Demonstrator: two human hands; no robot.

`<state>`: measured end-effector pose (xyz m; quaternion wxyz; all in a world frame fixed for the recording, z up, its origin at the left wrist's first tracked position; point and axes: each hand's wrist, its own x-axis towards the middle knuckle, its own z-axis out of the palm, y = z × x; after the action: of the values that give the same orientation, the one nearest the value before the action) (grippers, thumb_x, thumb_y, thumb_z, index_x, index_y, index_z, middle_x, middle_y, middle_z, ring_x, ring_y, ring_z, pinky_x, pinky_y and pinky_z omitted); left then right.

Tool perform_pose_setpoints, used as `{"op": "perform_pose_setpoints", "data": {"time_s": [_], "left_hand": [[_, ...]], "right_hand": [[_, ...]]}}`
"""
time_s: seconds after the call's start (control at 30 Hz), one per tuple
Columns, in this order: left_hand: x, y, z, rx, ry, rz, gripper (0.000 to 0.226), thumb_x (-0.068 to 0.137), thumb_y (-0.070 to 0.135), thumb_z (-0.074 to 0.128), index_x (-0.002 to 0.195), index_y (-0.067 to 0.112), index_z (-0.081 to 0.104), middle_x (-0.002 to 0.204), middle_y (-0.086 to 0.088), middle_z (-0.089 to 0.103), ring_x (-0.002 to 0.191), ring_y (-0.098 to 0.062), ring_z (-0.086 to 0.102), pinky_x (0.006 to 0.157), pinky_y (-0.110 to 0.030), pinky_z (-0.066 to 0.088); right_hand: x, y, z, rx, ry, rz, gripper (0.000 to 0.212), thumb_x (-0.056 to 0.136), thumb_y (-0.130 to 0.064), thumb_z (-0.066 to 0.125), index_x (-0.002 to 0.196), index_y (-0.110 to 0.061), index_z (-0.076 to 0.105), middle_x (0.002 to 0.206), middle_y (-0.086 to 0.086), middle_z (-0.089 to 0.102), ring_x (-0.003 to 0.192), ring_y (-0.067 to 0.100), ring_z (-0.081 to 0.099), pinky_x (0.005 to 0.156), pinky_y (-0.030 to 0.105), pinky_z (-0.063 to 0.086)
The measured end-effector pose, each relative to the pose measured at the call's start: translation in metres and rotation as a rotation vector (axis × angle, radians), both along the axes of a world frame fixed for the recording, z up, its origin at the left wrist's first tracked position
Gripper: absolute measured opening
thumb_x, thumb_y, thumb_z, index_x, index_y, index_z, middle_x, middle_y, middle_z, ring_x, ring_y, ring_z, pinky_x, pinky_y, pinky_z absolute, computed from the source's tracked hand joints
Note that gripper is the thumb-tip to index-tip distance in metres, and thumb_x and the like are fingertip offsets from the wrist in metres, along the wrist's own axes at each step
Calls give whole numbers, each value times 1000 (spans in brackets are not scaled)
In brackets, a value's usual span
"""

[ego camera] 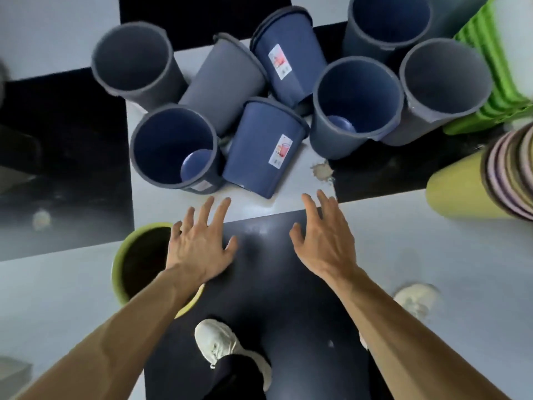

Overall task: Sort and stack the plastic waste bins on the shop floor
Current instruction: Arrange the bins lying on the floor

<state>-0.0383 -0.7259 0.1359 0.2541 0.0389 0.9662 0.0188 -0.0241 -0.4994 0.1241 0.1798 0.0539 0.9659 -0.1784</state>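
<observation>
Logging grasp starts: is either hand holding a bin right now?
No. The left hand and right hand are both open, empty, short of the blue bins.

The floor [432, 241] under me is laid in big pale grey and black tiles. On the pale tile ahead a cluster of bins stands and leans: a dark blue bin [173, 148] upright just in front of me, a blue upturned bin [261, 148] with a label leaning against it, a grey upturned bin [225, 82] and another labelled blue one [288, 56] behind. More grey bins [357, 108] stand upright around them. A lime green bin [118, 272] stands at my left. At right a yellow-green bin [458, 192] lies on its side, beside green crates [490, 82]. My white shoe [216, 342] rests on a black tile.
</observation>
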Motion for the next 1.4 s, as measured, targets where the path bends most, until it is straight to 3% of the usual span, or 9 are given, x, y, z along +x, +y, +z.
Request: {"op": "perform_pose_setpoints", "data": {"time_s": [0.3,0.47,0.53,0.67,0.87,1.07,1.17,1.3,1.4], "left_hand": [[42,-153,-96,-45,-58,324,75,90,55,43,153,36,7,164,4,1,147,-39,8,114,-61,17],[64,-199,-136,-58,-133,559,79,90,51,50,150,39,0,161,7,-10,138,-57,15,103,-74,22],[72,-206,-140,21,-124,656,81,90,41,55,150,37,1,158,3,-4,124,-60,33,96,-67,37],[76,-210,-132,169,-51,776,81,86,12,53,145,45,10,134,-17,34,102,-53,49,87,-60,47],[53,-158,-80,238,49,825,69,80,-3,46,140,25,28,96,-17,57,98,-43,51,82,-53,47],[13,-62,-1,347,140,690,66,87,0,48,144,27,28,108,-19,52,100,-40,52,85,-56,45],[-4,-8,40,463,179,624,71,87,-3,48,148,25,27,105,-11,44,91,-26,44,78,-45,41],[-25,74,89,563,253,545,81,83,-7,51,152,22,22,126,-19,47,109,-34,50,86,-45,42],[-37,147,126,664,315,557,85,81,-9,53,153,23,20,139,-14,40,124,-30,42,98,-39,36]], "right_hand": [[21,-172,-97,-197,-111,115,67,96,-46,45,152,-25,16,162,13,12,149,30,12,114,42,34],[30,-227,-143,-237,-292,92,70,96,-41,45,152,-34,3,147,12,38,125,32,48,94,44,49],[34,-237,-152,-227,-348,105,76,96,-29,47,152,-36,-3,130,12,53,112,28,57,91,40,50],[33,-239,-147,-170,-344,47,87,93,-13,50,153,-35,-9,126,13,54,110,26,57,93,36,45],[10,-184,-83,-177,-167,-153,83,93,-5,52,150,-44,8,118,16,52,98,27,62,82,36,52],[-18,-86,10,-127,-90,-213,86,93,-4,53,151,-45,4,135,16,40,111,34,59,87,43,53],[-28,-30,55,-110,-39,-246,82,95,-6,52,153,-41,4,140,16,37,113,31,58,89,40,51],[-34,52,109,-151,140,-318,81,94,-4,53,153,-38,8,127,13,42,101,28,58,89,43,52],[-37,119,145,-155,325,-385,76,95,-4,49,152,-39,14,109,9,44,80,20,51,75,37,47]]}}
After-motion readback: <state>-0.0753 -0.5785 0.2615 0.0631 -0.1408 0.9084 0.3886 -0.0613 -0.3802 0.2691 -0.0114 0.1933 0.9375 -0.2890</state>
